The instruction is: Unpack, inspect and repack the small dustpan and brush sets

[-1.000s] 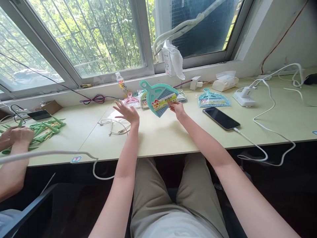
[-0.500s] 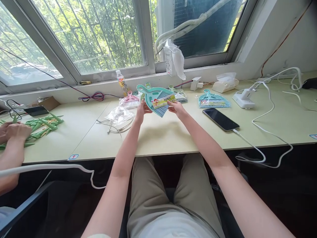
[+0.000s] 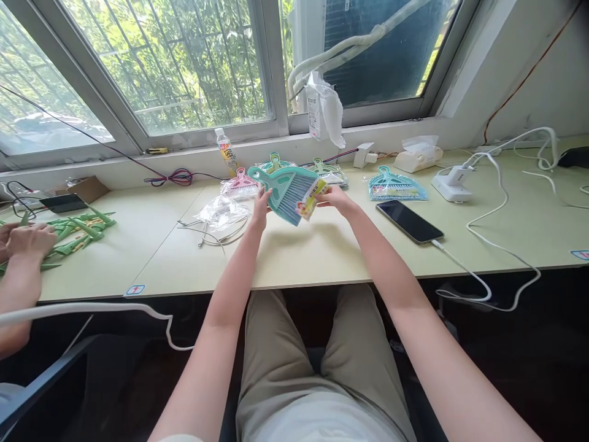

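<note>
A teal dustpan and brush set (image 3: 286,191) hangs tilted above the table, its bristles pointing down to the right. My left hand (image 3: 261,207) is closed on its left side, near the handle end. My right hand (image 3: 335,199) pinches a yellow printed label card (image 3: 311,197), which slants across the right edge of the brush. Behind the set lie wrapped brush sets: a pink one (image 3: 241,183), a green one (image 3: 327,172) and a blue one (image 3: 397,184). Crumpled clear plastic bags (image 3: 221,212) rest left of my left hand.
A black phone (image 3: 409,221) on a white cable and a power adapter (image 3: 453,185) are at the right. A bottle (image 3: 226,152) and tissue pack (image 3: 418,153) stand at the back. At far left, another person's hands (image 3: 30,240) touch green pieces (image 3: 83,232).
The label card has shifted right and turned steeper, uncovering more of the bristles. My right hand has moved slightly right with it, while my left hand stays on the set.
</note>
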The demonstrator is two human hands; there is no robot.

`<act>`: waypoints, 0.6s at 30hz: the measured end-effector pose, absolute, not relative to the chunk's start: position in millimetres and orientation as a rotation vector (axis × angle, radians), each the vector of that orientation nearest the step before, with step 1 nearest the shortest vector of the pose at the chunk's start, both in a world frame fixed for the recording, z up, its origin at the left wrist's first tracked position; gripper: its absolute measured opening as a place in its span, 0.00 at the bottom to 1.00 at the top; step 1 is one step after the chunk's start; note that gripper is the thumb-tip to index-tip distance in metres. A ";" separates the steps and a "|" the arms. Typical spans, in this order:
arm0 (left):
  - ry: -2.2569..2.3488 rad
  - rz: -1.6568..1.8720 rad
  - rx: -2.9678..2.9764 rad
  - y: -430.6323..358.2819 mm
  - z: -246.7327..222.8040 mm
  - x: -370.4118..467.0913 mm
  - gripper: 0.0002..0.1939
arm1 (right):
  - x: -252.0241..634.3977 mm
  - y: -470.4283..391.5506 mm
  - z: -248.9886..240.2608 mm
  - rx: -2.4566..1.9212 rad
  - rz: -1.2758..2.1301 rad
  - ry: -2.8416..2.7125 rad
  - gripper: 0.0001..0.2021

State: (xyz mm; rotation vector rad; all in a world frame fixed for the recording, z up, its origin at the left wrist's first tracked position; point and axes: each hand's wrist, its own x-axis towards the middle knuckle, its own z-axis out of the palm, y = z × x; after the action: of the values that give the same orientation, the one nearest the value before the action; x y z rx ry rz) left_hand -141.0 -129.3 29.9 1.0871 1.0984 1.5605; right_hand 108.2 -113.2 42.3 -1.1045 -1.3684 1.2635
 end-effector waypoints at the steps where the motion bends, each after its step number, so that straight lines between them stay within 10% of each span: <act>1: 1.092 1.627 1.049 -127.4 31.6 -145.3 0.18 | 114.0 -110.9 43.7 -1.209 1.156 -1.426 0.11; 8: 0.977 1.693 0.972 -125.6 38.8 -155.3 0.16 | 173.6 -93.8 34.3 -2.133 0.136 -1.529 0.09; 18: 1.014 1.579 1.158 -123.0 25.9 -149.5 0.15 | 199.1 -76.2 15.1 -2.080 0.359 -1.650 0.20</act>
State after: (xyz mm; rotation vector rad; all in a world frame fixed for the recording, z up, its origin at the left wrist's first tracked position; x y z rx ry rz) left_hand -149.5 -123.0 25.9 1.1577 1.0142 1.5794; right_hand 199.1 -76.2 15.1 -2.0798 -1.6499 0.3589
